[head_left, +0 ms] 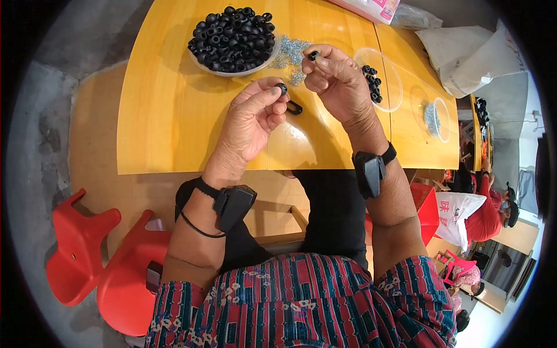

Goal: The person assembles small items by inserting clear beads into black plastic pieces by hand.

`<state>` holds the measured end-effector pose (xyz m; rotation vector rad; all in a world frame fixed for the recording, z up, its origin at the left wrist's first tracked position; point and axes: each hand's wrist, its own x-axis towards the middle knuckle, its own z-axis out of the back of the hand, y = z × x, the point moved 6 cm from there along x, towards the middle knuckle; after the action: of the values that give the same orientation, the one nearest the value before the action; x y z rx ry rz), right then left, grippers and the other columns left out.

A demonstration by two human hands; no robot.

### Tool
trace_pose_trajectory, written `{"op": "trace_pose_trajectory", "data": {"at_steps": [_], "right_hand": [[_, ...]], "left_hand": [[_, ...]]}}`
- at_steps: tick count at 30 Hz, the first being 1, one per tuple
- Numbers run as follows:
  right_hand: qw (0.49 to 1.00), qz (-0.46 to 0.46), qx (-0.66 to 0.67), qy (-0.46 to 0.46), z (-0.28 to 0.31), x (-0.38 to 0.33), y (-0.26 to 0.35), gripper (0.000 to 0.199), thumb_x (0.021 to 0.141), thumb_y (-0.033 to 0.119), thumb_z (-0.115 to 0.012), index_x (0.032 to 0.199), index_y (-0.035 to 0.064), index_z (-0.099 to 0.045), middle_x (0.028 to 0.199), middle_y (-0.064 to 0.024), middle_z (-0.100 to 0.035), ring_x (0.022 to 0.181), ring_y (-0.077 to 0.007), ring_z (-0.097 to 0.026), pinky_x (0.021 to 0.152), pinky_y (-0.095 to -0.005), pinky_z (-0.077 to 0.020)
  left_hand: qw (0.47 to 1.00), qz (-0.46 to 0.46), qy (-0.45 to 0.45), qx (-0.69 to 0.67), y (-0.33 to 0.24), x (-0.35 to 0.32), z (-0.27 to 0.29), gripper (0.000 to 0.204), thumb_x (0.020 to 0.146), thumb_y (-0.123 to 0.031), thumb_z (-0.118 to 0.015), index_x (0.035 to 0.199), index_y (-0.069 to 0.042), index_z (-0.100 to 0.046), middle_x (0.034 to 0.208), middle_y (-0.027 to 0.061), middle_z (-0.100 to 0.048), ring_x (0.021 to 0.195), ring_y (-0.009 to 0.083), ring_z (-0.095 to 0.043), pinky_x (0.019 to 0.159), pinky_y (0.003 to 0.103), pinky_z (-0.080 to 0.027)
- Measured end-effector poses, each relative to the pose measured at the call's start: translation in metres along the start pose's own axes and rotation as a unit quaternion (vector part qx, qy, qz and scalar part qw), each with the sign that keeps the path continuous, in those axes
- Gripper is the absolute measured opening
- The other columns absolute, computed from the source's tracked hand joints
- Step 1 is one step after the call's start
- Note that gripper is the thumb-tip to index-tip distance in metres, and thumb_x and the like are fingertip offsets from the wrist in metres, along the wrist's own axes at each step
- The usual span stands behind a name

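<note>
My left hand [249,122] pinches a small black round piece [281,89] between thumb and fingertips, above the yellow table [191,127]. Higher and to the right, my right hand [339,81] grips another small black piece [313,55], which shows a hole in its end. The two pieces are apart. Beside my left fingers lies a black oval loop [295,108] on the tabletop. A clear round bowl [243,73] heaped with similar black pieces stands beyond my left hand. Loose small silvery-clear bits [284,58] are scattered between that bowl and my right hand.
Right of my right wrist, a clear tub [399,95] holds several black pieces. Farther right is a smaller tub [445,130] of silvery bits. White sacks [470,55] lie at the far right. Red chairs [75,249] stand at lower left; other people [487,214] are at right.
</note>
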<state>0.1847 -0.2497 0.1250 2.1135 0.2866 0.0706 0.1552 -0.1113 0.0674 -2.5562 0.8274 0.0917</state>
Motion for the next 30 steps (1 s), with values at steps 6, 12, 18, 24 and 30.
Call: {"op": "trace_pose_trajectory", "data": {"at_steps": [6, 12, 18, 24, 30], "right_hand": [[1.0, -0.001, 0.014, -0.014, 0.0, -0.008, -0.008, 0.02, 0.084, 0.008, -0.055, 0.1, -0.003, -0.061, 0.078, -0.0088, -0.06, 0.058, -0.0095, -0.045, 0.057, -0.0211, -0.0385], [0.995, 0.033, -0.053, -0.074, 0.001, -0.022, -0.013, 0.021, 0.084, 0.007, -0.056, 0.102, -0.0029, -0.062, 0.075, -0.0079, -0.06, 0.062, -0.0113, -0.052, 0.06, -0.0225, -0.0454], [0.986, 0.078, -0.105, -0.103, -0.006, -0.03, -0.017, 0.019, 0.083, 0.004, -0.057, 0.1, -0.0001, -0.064, 0.073, -0.0045, -0.06, 0.059, -0.0101, -0.052, 0.057, -0.0216, -0.044], [0.977, 0.101, -0.159, -0.102, -0.009, -0.033, -0.019, 0.023, 0.085, 0.006, -0.055, 0.106, -0.0013, -0.06, 0.078, -0.006, -0.061, 0.063, -0.0103, -0.048, 0.059, -0.0231, -0.0403], [0.981, 0.094, -0.113, -0.125, -0.01, -0.033, -0.022, 0.018, 0.083, 0.003, -0.058, 0.099, -0.0014, -0.065, 0.071, -0.0032, -0.058, 0.061, -0.0099, -0.051, 0.057, -0.022, -0.043]], "left_hand": [[1.0, -0.014, 0.01, 0.017, 0.0, 0.003, -0.004, 0.018, 0.086, -0.009, -0.059, 0.103, -0.003, -0.058, 0.084, 0.0037, -0.06, 0.067, 0.0064, -0.055, 0.062, 0.018, -0.049], [0.998, -0.033, 0.024, 0.042, 0.002, 0.004, -0.006, 0.019, 0.088, -0.012, -0.06, 0.105, -0.003, -0.058, 0.086, 0.0038, -0.061, 0.067, 0.0054, -0.056, 0.062, 0.016, -0.049], [0.998, -0.044, 0.026, 0.031, 0.003, 0.004, -0.009, 0.02, 0.089, -0.013, -0.059, 0.105, -0.002, -0.058, 0.086, 0.0039, -0.061, 0.068, 0.0052, -0.055, 0.062, 0.016, -0.049], [0.999, -0.044, 0.022, 0.019, 0.003, 0.003, -0.008, 0.02, 0.089, -0.014, -0.058, 0.106, -0.002, -0.057, 0.087, 0.0038, -0.06, 0.069, 0.0053, -0.055, 0.062, 0.016, -0.049], [0.999, -0.048, 0.002, 0.021, 0.002, 0.002, -0.007, 0.019, 0.09, -0.015, -0.058, 0.105, -0.003, -0.057, 0.086, 0.0033, -0.06, 0.068, 0.0049, -0.055, 0.062, 0.016, -0.048]]}}
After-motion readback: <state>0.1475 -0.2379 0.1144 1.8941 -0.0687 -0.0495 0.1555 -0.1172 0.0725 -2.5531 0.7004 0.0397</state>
